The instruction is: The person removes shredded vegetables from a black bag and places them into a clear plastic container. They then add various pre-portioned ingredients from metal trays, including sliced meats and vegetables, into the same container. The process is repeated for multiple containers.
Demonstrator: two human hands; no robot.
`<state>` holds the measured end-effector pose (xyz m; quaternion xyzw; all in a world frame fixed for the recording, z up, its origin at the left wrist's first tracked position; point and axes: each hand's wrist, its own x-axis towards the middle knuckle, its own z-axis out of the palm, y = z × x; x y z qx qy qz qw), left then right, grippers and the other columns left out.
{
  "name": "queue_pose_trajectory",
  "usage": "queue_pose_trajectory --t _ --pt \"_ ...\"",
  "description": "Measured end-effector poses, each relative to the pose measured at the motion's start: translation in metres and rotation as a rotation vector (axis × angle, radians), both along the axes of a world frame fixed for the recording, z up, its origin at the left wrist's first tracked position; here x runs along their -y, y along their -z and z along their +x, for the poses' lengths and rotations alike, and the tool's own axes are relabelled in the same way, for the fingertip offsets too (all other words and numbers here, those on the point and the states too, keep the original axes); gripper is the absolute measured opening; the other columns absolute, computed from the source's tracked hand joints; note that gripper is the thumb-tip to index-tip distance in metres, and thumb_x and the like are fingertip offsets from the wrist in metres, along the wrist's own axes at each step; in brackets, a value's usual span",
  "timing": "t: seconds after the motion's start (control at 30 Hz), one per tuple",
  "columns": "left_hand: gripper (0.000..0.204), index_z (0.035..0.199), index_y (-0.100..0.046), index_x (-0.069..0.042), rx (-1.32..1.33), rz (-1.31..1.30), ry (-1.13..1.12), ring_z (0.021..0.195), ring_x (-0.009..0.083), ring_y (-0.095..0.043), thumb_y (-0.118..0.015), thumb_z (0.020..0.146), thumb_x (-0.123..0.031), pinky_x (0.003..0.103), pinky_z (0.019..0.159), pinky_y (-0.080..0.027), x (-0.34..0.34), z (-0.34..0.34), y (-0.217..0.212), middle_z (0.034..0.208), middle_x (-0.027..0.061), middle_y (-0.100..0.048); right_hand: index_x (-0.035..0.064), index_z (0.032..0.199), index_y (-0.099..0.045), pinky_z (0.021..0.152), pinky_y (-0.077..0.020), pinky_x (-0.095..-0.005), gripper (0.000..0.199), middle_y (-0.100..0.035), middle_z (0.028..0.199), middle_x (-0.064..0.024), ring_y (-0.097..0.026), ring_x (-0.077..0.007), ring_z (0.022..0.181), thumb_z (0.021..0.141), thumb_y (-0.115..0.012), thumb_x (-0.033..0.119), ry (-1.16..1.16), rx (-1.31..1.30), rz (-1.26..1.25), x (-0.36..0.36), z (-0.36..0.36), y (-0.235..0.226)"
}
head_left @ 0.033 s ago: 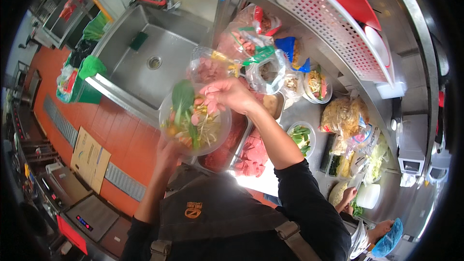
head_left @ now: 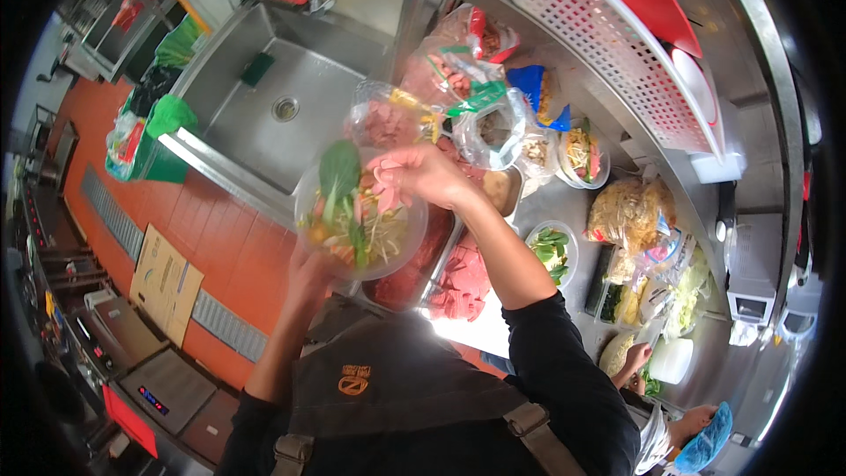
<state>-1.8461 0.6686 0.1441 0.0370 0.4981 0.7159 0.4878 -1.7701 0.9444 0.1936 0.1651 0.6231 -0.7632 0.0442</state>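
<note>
My left hand (head_left: 310, 275) grips a clear round plastic bowl (head_left: 416, 242) from its near side, holding it up off the counter. In the bowl lie a large green leaf (head_left: 338, 172), bean sprouts (head_left: 381, 234) and other mixed pieces. Over the bowl's far right rim, my right hand (head_left: 421, 174) pinches thin pink meat slices (head_left: 389, 197), fingers closed on them. Beneath and right of the bowl are metal trays with red meat (head_left: 410, 275) and pink meat slices (head_left: 464, 282). An open bag of pink meat (head_left: 388, 123) stands just beyond my right hand.
Left is a steel sink (head_left: 211, 92). Along the counter sit a bowl of green leaves (head_left: 551, 251), another filled bowl (head_left: 582, 157) and bagged food (head_left: 630, 211). A white perforated basket (head_left: 608, 44) stands at the upper right. A co-worker's hand (head_left: 638, 357) is at the lower right.
The whole view has shifted very slightly. Both hands, the bowl and the pinched meat slices hold nearly the same places relative to each other.
</note>
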Motion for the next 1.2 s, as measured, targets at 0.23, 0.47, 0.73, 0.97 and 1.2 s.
queue_pose_trajectory --t 0.23,0.47,0.73,0.97,1.2 --pt "0.081 0.161 -0.028 -0.007 0.02 0.05 -0.054 0.12 0.0263 -0.063 -0.043 0.082 0.003 0.036 0.094 -0.057 -0.011 0.01 0.008 0.141 0.0157 -0.055 0.0029 0.132 -0.066 0.056 -0.0516 -0.0272 0.032 -0.076 0.1 -0.0066 -0.07 -0.0121 0.069 0.103 -0.061 0.016 -0.072 -0.031 0.413 0.0 0.008 0.004" --pt "0.06 0.15 -0.039 -0.005 -0.006 -0.013 -0.087 0.111 0.0263 -0.066 -0.046 0.091 -0.004 0.043 0.087 -0.059 0.006 0.013 0.03 0.129 0.0117 -0.06 0.0039 0.116 -0.075 0.076 -0.0583 -0.0361 0.027 -0.077 0.1 -0.0105 -0.073 -0.0215 0.091 0.096 -0.069 0.022 0.286 -0.04 0.862 -0.044 -0.029 0.027" --pt "0.043 0.14 -0.047 -0.003 -0.014 -0.067 -0.175 0.1 0.0276 -0.07 -0.048 0.099 -0.011 0.046 0.073 -0.061 0.054 0.015 0.055 0.122 0.0117 -0.065 0.0026 0.11 -0.075 0.098 -0.0548 -0.0434 0.034 -0.071 0.118 -0.0245 -0.068 -0.037 0.114 0.086 -0.072 0.027 0.429 0.806 1.113 -0.167 0.041 0.106" --pt "0.054 0.144 -0.043 -0.001 0.061 -0.063 -0.171 0.111 0.0273 -0.067 -0.047 0.09 -0.004 0.048 0.09 -0.06 0.065 0.029 0.042 0.124 0.0108 -0.061 0.0004 0.115 -0.073 0.102 -0.0522 -0.0439 0.037 -0.068 0.125 -0.0258 -0.065 -0.038 0.12 0.084 -0.071 0.02 0.165 0.728 1.122 -0.252 0.036 0.216" --pt "0.054 0.143 -0.045 0.0 0.081 -0.124 -0.176 0.11 0.0286 -0.068 -0.049 0.089 -0.003 0.048 0.092 -0.06 0.048 0.04 0.033 0.126 0.0131 -0.061 -0.0032 0.118 -0.071 0.106 -0.0496 -0.0442 0.038 -0.066 0.127 -0.0275 -0.062 -0.0383 0.124 0.087 -0.064 0.016 0.014 0.766 1.098 -0.254 0.035 0.188"
